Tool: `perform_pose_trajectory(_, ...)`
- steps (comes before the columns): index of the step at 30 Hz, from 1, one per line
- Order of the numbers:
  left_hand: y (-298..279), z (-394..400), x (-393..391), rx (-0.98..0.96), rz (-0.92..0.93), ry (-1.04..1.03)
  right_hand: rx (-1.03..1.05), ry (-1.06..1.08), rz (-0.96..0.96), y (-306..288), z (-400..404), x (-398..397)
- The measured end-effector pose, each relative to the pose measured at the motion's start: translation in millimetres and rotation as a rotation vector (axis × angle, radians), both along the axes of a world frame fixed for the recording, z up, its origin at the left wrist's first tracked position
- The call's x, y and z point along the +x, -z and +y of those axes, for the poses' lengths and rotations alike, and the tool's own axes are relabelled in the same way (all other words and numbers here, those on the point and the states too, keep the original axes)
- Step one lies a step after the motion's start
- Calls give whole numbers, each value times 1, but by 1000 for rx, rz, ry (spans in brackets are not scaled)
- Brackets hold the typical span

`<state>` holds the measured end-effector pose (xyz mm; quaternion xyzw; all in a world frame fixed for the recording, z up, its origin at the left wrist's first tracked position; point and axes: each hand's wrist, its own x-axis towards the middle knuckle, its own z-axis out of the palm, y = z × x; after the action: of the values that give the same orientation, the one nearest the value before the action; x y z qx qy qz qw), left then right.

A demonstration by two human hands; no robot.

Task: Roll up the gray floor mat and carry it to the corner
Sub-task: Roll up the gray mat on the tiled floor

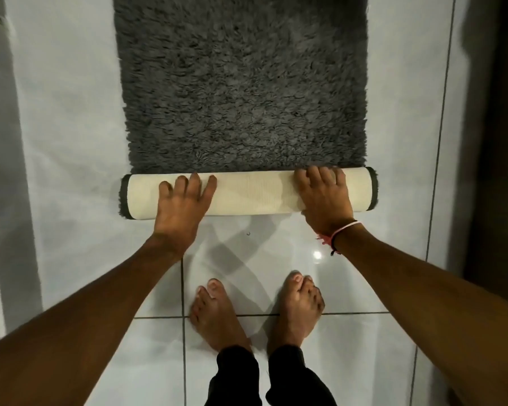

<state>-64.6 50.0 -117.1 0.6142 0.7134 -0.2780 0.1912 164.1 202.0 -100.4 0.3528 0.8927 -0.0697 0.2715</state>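
Note:
The gray floor mat [241,83] is shaggy and lies flat on the white tiles, reaching out of the top of the view. Its near end is rolled into a tube, and the cream backing of the rolled part [252,194] faces up. My left hand [185,200] presses on the left part of the roll with its fingers spread. My right hand [323,197] rests on the right part, its fingers curled over the roll's far edge. A pink and black string band circles my right wrist.
My bare feet [217,315] stand on the glossy white tile floor [393,171] just behind the roll. A pale upright surface [0,142] runs along the left. A dark wall or door [499,142] stands at the right edge.

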Motion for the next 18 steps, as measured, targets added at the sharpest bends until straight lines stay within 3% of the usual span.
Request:
perform_pose_trajectory(4,-6,-12,6,-5,-91,-105,-46,43,13,-3,-15,8)
perform_pose_trajectory(9,-27,-67,35,-220,-269,-180,-337,86,-120,-24,-53,27)
perform_pose_trajectory(11,-37,-79,36,-142,-278,-158,-303,153,-96,-32,-62,33)
perform_pose_trajectory(15,-47,-77,23,193,-179,-287,-104,221,131,-40,-68,33)
perform_pose_trajectory(18,-41,-67,17,98,-263,-184,-209,115,8,-34,-58,24)
